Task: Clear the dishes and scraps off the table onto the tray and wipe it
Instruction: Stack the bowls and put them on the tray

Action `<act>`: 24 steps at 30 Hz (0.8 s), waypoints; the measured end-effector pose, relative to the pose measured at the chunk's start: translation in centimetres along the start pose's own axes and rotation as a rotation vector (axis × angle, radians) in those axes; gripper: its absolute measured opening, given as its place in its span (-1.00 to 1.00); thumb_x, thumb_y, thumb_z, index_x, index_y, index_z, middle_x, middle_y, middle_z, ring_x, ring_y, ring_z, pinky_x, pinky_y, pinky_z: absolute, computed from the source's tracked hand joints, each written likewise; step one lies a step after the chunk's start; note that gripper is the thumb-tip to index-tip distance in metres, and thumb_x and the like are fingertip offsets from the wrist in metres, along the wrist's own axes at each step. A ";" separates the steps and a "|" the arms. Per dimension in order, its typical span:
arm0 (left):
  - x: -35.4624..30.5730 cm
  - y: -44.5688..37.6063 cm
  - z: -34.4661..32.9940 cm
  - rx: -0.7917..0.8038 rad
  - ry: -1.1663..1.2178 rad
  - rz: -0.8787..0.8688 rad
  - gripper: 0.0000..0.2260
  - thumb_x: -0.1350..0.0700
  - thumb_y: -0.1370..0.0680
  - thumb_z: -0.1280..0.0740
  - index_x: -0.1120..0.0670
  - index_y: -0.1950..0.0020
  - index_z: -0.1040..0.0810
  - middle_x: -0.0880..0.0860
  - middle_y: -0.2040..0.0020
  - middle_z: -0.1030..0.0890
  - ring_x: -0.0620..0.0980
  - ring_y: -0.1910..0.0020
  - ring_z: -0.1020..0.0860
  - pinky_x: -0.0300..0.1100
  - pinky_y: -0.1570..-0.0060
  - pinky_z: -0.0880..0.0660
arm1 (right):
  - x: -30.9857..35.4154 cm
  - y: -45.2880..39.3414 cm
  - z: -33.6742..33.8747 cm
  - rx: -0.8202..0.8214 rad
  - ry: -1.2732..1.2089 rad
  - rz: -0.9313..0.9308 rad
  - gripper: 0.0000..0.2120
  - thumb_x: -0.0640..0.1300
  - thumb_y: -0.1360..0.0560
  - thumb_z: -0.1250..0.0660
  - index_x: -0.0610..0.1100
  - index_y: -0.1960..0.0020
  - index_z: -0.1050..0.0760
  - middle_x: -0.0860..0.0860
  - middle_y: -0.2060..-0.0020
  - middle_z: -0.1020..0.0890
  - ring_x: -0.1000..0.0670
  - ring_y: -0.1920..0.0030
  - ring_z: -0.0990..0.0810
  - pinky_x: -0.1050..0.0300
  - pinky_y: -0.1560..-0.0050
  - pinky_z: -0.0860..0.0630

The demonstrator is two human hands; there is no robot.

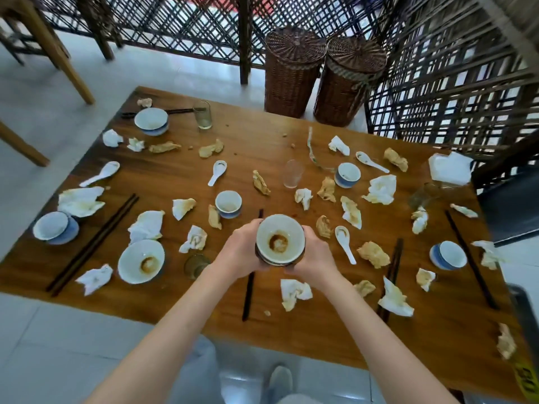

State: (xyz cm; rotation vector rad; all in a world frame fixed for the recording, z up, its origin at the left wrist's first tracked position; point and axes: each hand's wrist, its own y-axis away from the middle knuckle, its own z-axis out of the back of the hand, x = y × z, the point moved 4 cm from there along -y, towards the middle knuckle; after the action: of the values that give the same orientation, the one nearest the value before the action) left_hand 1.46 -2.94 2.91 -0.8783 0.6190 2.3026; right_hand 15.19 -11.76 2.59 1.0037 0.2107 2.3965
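Both hands hold a white bowl (280, 239) with a brown sauce stain, lifted above the wooden table (262, 147). My left hand (239, 252) grips its left side and my right hand (315, 255) grips its right side. Another stained bowl (141, 260) sits at the near left. Small blue-and-white bowls stand around the table, such as the small bowl (229, 204) just beyond my hands and the one at the far left (151, 121). Several crumpled napkins (294, 291), white spoons (344, 243), dark chopsticks (249, 287) and glasses (291, 173) lie scattered. No tray is in view.
Two wicker baskets (294, 71) stand behind the table against a dark lattice screen (437, 83). A napkin holder (449, 169) sits at the far right edge. Wooden chair legs (58, 48) stand on the tiled floor at the upper left.
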 end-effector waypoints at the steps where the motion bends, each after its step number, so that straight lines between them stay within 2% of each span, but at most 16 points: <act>1: 0.7 -0.3 1.4 0.002 -0.015 -0.013 -0.18 0.11 -0.13 -0.63 0.02 -0.32 -0.37 -0.04 -0.17 -0.55 -0.06 -0.15 -0.49 -0.30 0.01 -0.36 | 1.3 -0.5 -0.4 -0.011 -0.002 -0.002 -0.25 -0.08 -0.11 -0.58 0.01 -0.22 -0.32 0.06 -0.01 -0.59 -0.02 -0.01 -0.55 0.16 0.18 -0.42; 4: 2.6 -1.3 5.7 0.005 -0.072 -0.052 -0.23 0.10 -0.13 -0.61 0.01 -0.28 -0.39 -0.05 -0.10 -0.56 -0.02 -0.09 -0.52 -0.25 0.07 -0.39 | 5.3 -1.8 -1.7 -0.036 -0.042 -0.010 -0.26 -0.08 -0.10 -0.56 0.03 -0.21 -0.32 0.07 0.02 -0.59 -0.01 0.00 -0.55 0.13 0.17 -0.46; 6: 3.9 -1.8 8.4 0.017 -0.084 -0.076 -0.20 0.10 -0.12 -0.62 0.03 -0.30 -0.38 -0.02 -0.12 -0.56 0.00 -0.11 -0.51 -0.20 0.02 -0.43 | 7.9 -2.6 -2.6 -0.061 -0.059 -0.019 -0.26 -0.09 -0.12 -0.56 0.04 -0.23 -0.32 0.07 0.01 -0.59 -0.01 -0.01 -0.54 0.14 0.16 -0.45; 9: 5.8 -2.1 12.0 0.024 -0.091 -0.089 -0.20 0.12 -0.14 -0.62 0.06 -0.32 -0.37 0.02 -0.13 -0.56 0.01 -0.11 -0.51 -0.25 0.03 -0.37 | 11.4 -3.5 -4.0 -0.092 -0.084 -0.024 -0.25 -0.13 -0.14 -0.58 0.01 -0.25 -0.32 0.03 -0.03 -0.59 -0.05 -0.05 -0.54 0.10 0.11 -0.49; 12: 7.5 -1.3 14.7 0.017 -0.083 -0.089 -0.22 0.14 -0.16 -0.61 0.08 -0.32 -0.37 0.05 -0.14 -0.56 0.05 -0.12 -0.52 -0.10 -0.05 -0.47 | 14.3 -3.7 -5.8 -0.092 -0.095 -0.009 -0.23 -0.15 -0.15 -0.60 -0.03 -0.25 -0.30 0.00 -0.05 -0.58 -0.06 -0.07 -0.53 0.04 0.06 -0.52; 14: 8.8 -0.1 15.9 0.013 -0.095 -0.066 -0.19 0.14 -0.16 -0.62 0.08 -0.34 -0.36 0.05 -0.16 -0.56 0.05 -0.13 -0.52 -0.04 -0.09 -0.48 | 15.8 -3.4 -7.2 -0.083 -0.098 0.001 -0.22 -0.14 -0.16 -0.59 -0.02 -0.28 -0.28 0.00 -0.05 -0.58 -0.05 -0.06 -0.54 0.03 0.04 -0.53; 17: 11.3 2.0 17.0 0.008 -0.069 -0.037 -0.19 0.14 -0.16 -0.63 0.04 -0.34 -0.36 0.01 -0.16 -0.56 0.01 -0.13 -0.52 -0.18 -0.05 -0.44 | 17.4 -2.8 -9.7 -0.044 -0.081 0.022 -0.24 -0.10 -0.15 -0.60 -0.03 -0.24 -0.29 -0.01 -0.04 -0.59 -0.06 -0.07 -0.55 -0.01 0.02 -0.54; 19: 12.8 3.2 17.4 0.002 -0.065 -0.017 -0.19 0.14 -0.16 -0.63 0.03 -0.35 -0.35 -0.01 -0.17 -0.56 -0.01 -0.14 -0.51 -0.23 -0.04 -0.41 | 18.1 -2.4 -11.2 -0.022 -0.071 0.039 -0.24 -0.09 -0.14 -0.61 -0.05 -0.23 -0.31 -0.01 -0.06 -0.58 -0.06 -0.09 -0.54 0.05 0.04 -0.51; 21: 14.3 4.6 17.8 0.004 -0.075 0.006 -0.17 0.15 -0.17 -0.63 0.02 -0.36 -0.34 -0.01 -0.17 -0.55 -0.01 -0.15 -0.50 -0.19 -0.08 -0.44 | 19.1 -1.8 -12.9 -0.007 -0.054 0.052 -0.24 -0.07 -0.14 -0.60 -0.05 -0.23 -0.31 -0.01 -0.07 -0.58 -0.07 -0.09 -0.53 0.10 0.09 -0.46; 24: 16.1 6.3 17.9 0.027 -0.066 0.013 -0.15 0.14 -0.16 -0.63 0.00 -0.37 -0.33 -0.02 -0.19 -0.54 -0.02 -0.16 -0.50 -0.08 -0.15 -0.47 | 19.5 -0.7 -15.3 0.008 -0.052 0.022 -0.24 -0.07 -0.14 -0.60 -0.05 -0.23 -0.31 -0.02 -0.05 -0.58 -0.07 -0.06 -0.54 0.06 0.07 -0.50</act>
State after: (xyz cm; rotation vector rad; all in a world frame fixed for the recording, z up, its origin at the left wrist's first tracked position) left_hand -20.32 9.02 4.85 -0.7841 0.6276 2.3198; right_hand -6.65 -0.01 3.46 1.0757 0.1914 2.3876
